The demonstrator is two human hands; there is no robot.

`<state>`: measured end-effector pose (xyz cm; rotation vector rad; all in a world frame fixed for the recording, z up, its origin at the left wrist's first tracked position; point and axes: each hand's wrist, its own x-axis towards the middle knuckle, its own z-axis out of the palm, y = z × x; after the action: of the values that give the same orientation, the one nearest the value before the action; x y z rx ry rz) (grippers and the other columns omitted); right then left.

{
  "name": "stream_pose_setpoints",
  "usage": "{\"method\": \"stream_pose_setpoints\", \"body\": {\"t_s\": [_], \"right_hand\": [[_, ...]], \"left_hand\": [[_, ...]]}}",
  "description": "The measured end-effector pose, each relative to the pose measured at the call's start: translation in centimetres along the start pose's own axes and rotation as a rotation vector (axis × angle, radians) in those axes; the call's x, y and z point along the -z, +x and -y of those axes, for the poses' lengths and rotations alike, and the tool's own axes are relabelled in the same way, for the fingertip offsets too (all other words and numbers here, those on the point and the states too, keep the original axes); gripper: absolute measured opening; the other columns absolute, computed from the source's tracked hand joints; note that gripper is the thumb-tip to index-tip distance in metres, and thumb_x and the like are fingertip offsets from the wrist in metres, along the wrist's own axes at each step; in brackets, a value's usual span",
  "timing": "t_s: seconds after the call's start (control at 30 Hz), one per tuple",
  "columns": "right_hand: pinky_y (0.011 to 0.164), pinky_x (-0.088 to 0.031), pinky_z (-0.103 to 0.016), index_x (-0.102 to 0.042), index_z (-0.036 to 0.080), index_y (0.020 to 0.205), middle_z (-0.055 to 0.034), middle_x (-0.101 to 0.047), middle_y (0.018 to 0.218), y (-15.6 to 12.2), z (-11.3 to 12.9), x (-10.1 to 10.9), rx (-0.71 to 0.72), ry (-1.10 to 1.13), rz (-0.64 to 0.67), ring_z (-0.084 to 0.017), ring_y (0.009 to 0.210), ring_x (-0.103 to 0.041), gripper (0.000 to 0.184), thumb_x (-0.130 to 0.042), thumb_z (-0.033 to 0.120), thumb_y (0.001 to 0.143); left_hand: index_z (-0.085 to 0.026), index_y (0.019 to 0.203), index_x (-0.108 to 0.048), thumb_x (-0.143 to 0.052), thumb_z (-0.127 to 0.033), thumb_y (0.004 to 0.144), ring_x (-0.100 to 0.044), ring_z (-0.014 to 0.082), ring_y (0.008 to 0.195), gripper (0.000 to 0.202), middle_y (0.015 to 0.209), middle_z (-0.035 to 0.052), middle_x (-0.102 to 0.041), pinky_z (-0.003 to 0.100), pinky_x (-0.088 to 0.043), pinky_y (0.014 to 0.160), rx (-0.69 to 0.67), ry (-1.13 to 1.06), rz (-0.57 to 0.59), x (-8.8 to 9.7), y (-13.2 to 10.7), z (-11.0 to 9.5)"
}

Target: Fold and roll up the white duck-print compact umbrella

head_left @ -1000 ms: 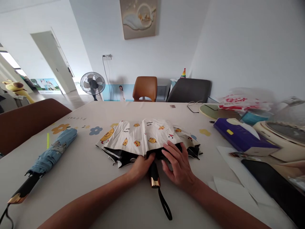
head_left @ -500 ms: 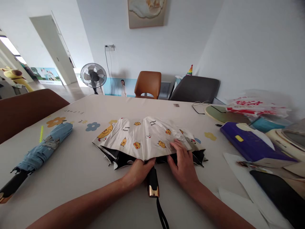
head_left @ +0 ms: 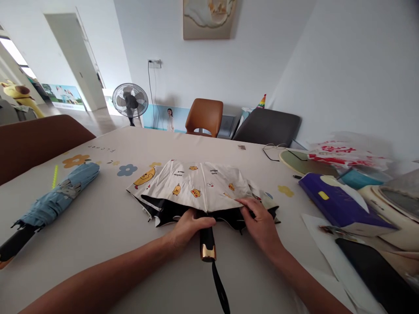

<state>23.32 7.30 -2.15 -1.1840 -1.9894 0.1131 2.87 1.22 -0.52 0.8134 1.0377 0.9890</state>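
Observation:
A white umbrella (head_left: pixel 196 185) printed with yellow ducks lies partly folded in front of me, its black lining showing along the near edge. Its black handle with a gold end (head_left: pixel 208 244) points toward me, a black strap trailing from it. My left hand (head_left: pixel 190 226) is closed around the top of the handle beneath the canopy, thumb across it; its other fingers are mostly hidden. With fingers on top of the fabric and thumb below, my right hand (head_left: pixel 260 218) pinches the canopy's near right edge.
A folded blue umbrella (head_left: pixel 62 198) lies on the left of the table (head_left: pixel 157 274), near a yellow-green twisted stick (head_left: pixel 55 176). At the right are a purple box (head_left: pixel 340 203), a black flat object (head_left: pixel 376 274), papers, eyeglasses (head_left: pixel 271 153) and a plastic bag (head_left: pixel 350 150).
The canopy's front panel has shifted slightly right, and my right hand has moved a little right along its edge. My left thumb now lies flatter across the handle. The view has tilted slightly.

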Motion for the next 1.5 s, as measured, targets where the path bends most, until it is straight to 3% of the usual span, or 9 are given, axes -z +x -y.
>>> {"method": "stream_pose_setpoints", "body": {"t_s": [0.1, 0.27, 0.47, 0.57, 0.7, 0.9, 1.23, 1.37, 1.5], "right_hand": [[0.076, -0.045, -0.04, -0.063, 0.022, 0.092, -0.0053, -0.065, 0.092, -0.3, 0.0, -0.3, 0.054, -0.085, -0.02, -0.022, 0.087, -0.061, 0.024, -0.041, 0.017, 0.083], [0.084, -0.043, -0.041, -0.058, 0.021, 0.099, -0.0074, -0.062, 0.1, -0.4, 1.1, 0.5, 0.063, 0.064, -0.133, -0.023, 0.096, -0.057, 0.02, -0.05, 0.025, 0.081], [0.08, -0.043, -0.037, -0.055, 0.019, 0.1, -0.0092, -0.056, 0.108, 1.1, 1.0, 2.1, -0.167, 0.228, -0.467, -0.021, 0.098, -0.054, 0.02, -0.046, 0.027, 0.084], [0.079, -0.043, -0.037, -0.054, 0.018, 0.099, -0.009, -0.058, 0.104, 1.5, -0.1, 2.1, -0.304, 0.249, -0.501, -0.02, 0.092, -0.056, 0.022, -0.046, 0.031, 0.084], [0.079, -0.043, -0.039, -0.054, 0.018, 0.099, -0.0089, -0.058, 0.104, 1.4, -1.1, 1.7, -0.398, 0.23, -0.394, -0.02, 0.09, -0.056, 0.025, -0.048, 0.035, 0.082], [0.082, -0.041, -0.037, -0.056, 0.018, 0.081, -0.0083, -0.057, 0.102, 1.5, -1.3, 1.7, -0.314, 0.191, -0.345, -0.021, 0.097, -0.053, 0.02, -0.047, 0.036, 0.082], [0.078, -0.044, -0.035, -0.053, 0.02, 0.097, -0.0082, -0.057, 0.108, 1.5, -0.4, 2.0, -0.335, 0.105, -0.195, -0.022, 0.101, -0.052, 0.026, -0.046, 0.039, 0.081], [0.076, -0.044, -0.034, -0.053, 0.02, 0.098, -0.0081, -0.059, 0.107, 3.0, 0.1, 2.9, -0.262, -0.017, -0.082, -0.023, 0.101, -0.053, 0.026, -0.047, 0.037, 0.08], [0.077, -0.044, -0.033, -0.055, 0.02, 0.098, -0.0067, -0.063, 0.102, 6.1, -1.0, 3.1, -0.334, -0.063, 0.112, -0.021, 0.095, -0.057, 0.025, -0.048, 0.036, 0.079]], "left_hand": [[-0.012, 0.082, -0.061, -0.055, -0.055, 0.072, -0.056, 0.0152, 0.058, 0.045, 0.078, 0.0089, -0.063, 0.027, -0.042, 0.054, 0.042, -0.052, 0.005, 0.2, 0.1, 0.0], [-0.01, 0.074, -0.062, -0.043, -0.063, 0.075, -0.054, 0.0148, 0.057, 0.056, 0.065, 0.0071, -0.059, 0.026, -0.04, 0.054, 0.088, 0.074, -0.052, 0.2, 0.3, 0.2], [-0.013, 0.064, -0.059, -0.039, -0.061, 0.078, -0.05, 0.0135, 0.054, 0.054, 0.058, 0.0038, -0.056, 0.025, -0.038, 0.054, 0.02, 0.115, -0.09, 0.2, 0.3, 0.5], [-0.014, 0.061, -0.057, -0.04, -0.06, 0.078, -0.049, 0.0128, 0.051, 0.053, 0.055, 0.0022, -0.053, 0.024, -0.038, 0.051, 0.023, 0.084, -0.097, 0.1, 0.4, 0.7], [-0.013, 0.06, -0.056, -0.045, -0.059, 0.076, -0.048, 0.0114, 0.05, 0.05, 0.055, 0.002, -0.053, 0.023, -0.038, 0.05, 0.042, 0.063, -0.115, 0.1, 0.6, 0.6], [-0.013, 0.06, -0.055, -0.048, -0.061, 0.073, -0.047, 0.011, 0.048, 0.05, 0.052, 0.0024, -0.052, 0.023, -0.036, 0.048, 0.037, 0.078, -0.155, 0.4, 0.8, 1.0], [-0.012, 0.059, -0.055, -0.047, -0.057, 0.075, -0.044, 0.0094, 0.046, 0.048, 0.052, 0.0015, -0.051, 0.022, -0.035, 0.047, 0.018, 0.059, -0.139, 0.3, 1.1, 1.0], [-0.012, 0.06, -0.056, -0.047, -0.058, 0.074, -0.047, 0.0107, 0.047, 0.048, 0.053, 0.0019, -0.052, 0.023, -0.036, 0.047, 0.017, 0.046, -0.117, 0.3, 1.1, 1.1], [-0.014, 0.061, -0.054, -0.044, -0.059, 0.075, -0.05, 0.0135, 0.047, 0.048, 0.051, 0.0028, -0.053, 0.025, -0.037, 0.047, 0.046, 0.01, -0.087, 0.2, 1.0, 1.1]]}}
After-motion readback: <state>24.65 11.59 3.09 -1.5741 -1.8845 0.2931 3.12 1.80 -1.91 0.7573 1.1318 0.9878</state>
